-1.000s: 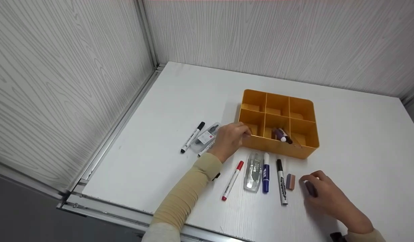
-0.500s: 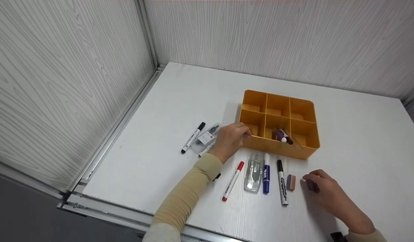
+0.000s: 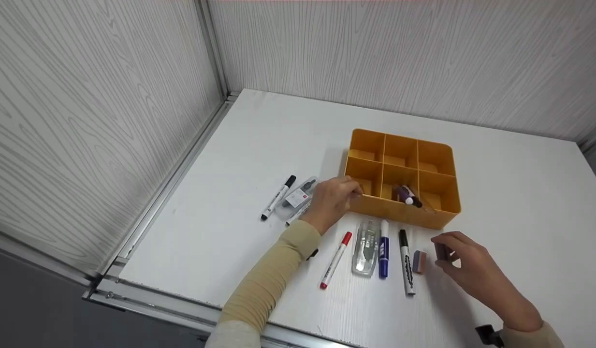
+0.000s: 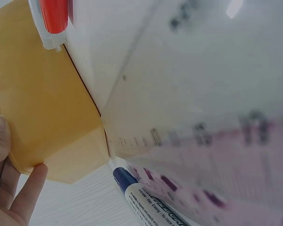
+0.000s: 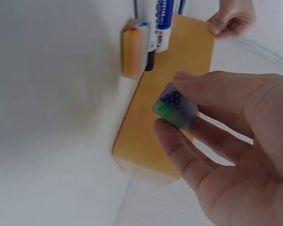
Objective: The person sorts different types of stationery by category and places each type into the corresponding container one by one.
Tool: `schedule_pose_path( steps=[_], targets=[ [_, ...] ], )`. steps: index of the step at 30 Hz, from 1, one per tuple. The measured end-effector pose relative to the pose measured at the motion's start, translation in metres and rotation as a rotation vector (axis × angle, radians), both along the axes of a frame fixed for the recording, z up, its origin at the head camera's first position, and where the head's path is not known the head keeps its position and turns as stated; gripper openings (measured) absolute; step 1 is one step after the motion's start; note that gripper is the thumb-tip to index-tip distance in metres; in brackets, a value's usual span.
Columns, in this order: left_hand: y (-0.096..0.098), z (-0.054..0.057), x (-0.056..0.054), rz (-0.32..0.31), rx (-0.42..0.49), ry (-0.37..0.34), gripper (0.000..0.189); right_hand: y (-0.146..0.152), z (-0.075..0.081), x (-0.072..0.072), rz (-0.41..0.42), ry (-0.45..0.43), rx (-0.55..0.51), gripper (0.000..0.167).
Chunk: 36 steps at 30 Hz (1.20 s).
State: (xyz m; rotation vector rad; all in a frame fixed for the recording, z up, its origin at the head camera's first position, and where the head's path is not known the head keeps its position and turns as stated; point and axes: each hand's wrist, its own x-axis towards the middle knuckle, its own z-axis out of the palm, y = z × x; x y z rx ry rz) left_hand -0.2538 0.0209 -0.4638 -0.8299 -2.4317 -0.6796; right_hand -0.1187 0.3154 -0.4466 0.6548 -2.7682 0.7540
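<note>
At the front left corner of the orange divided box (image 3: 399,215), my left hand (image 3: 332,199) pinches the rim, thumb and fingers on either side of the wall (image 4: 42,94). My right hand (image 3: 474,266) holds a small dark eraser (image 3: 442,252) above the table, right of the pens. In the right wrist view the eraser (image 5: 177,107) sits between thumb and fingers, its end face printed with purple grapes and a green leaf. A second, pink and blue eraser (image 3: 419,262) lies just left of that hand.
In front of the box lie a black-capped marker (image 3: 407,266), a blue marker (image 3: 384,256), a clear case (image 3: 365,253) and a red pen (image 3: 334,263). Left of it are another black-capped marker (image 3: 277,199) and a labelled case (image 3: 296,198). A purple item (image 3: 403,194) leans in the front middle compartment.
My right hand has lifted and moved slightly toward the box, and the eraser in its fingers has turned more upright. The left hand stays on the box rim.
</note>
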Motion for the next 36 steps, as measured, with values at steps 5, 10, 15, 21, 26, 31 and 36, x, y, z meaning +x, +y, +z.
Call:
schedule_pose_path(
  steps=[5, 10, 15, 21, 26, 31, 36],
  targets=[
    [0.0, 0.0, -0.001, 0.001, 0.002, -0.01, 0.015, -0.011, 0.013, -0.005, 0.024, 0.063, -0.018, 0.057],
    [0.0, 0.001, -0.001, -0.007, 0.001, -0.025, 0.014, -0.022, 0.025, -0.012, 0.045, 0.133, -0.028, 0.057],
    [-0.001, 0.002, -0.001, -0.006, -0.006, -0.034, 0.014, -0.032, 0.036, -0.02, 0.082, 0.174, -0.07, 0.056],
    [0.0, 0.002, -0.001, -0.011, -0.012, -0.021, 0.015, -0.042, 0.04, -0.034, 0.077, 0.207, -0.128, 0.056],
    [0.0, 0.0, -0.002, -0.01, 0.004, -0.008, 0.017, -0.051, 0.04, -0.046, 0.075, 0.211, -0.158, 0.051],
    [0.0, -0.001, -0.002, -0.011, 0.011, -0.002, 0.021, -0.062, 0.043, -0.057, 0.081, 0.207, -0.15, 0.041],
    [0.0, -0.001, -0.002, -0.002, 0.01, 0.001, 0.025, -0.075, 0.048, -0.067, 0.127, 0.208, -0.14, 0.032]
  ],
)
